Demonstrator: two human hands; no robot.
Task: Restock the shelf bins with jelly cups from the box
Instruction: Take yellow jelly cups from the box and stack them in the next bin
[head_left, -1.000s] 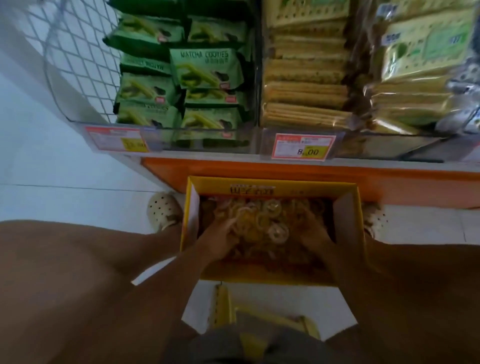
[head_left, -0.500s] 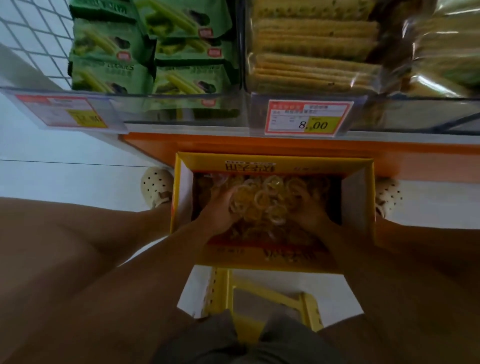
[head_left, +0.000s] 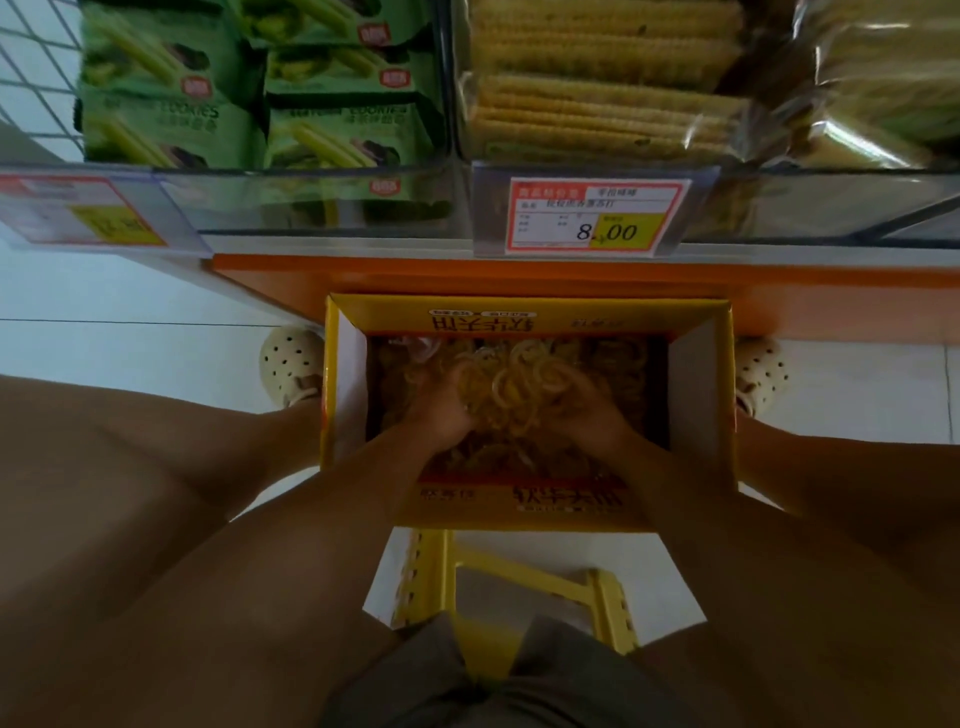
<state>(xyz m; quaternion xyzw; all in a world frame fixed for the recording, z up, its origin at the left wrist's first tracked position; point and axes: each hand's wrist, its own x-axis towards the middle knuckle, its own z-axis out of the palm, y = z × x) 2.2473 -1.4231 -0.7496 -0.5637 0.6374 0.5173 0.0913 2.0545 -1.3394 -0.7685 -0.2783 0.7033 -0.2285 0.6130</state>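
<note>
I see the left hand (head_left: 441, 413) and right hand (head_left: 589, 410) curled round a heap of cups (head_left: 519, 382) inside the box (head_left: 698, 395), on the floor (head_left: 104, 358) between two shoes (head_left: 291, 366). The orange shelf base (head_left: 519, 275) sits just beyond; cookie packs (head_left: 171, 122) and crackers (head_left: 597, 111) fill the bins (head_left: 322, 205) above.

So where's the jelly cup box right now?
Head view, centre: the yellow box sits between cream shoes by the orange shelf base, left hand and right hand in its jelly cups.
</note>
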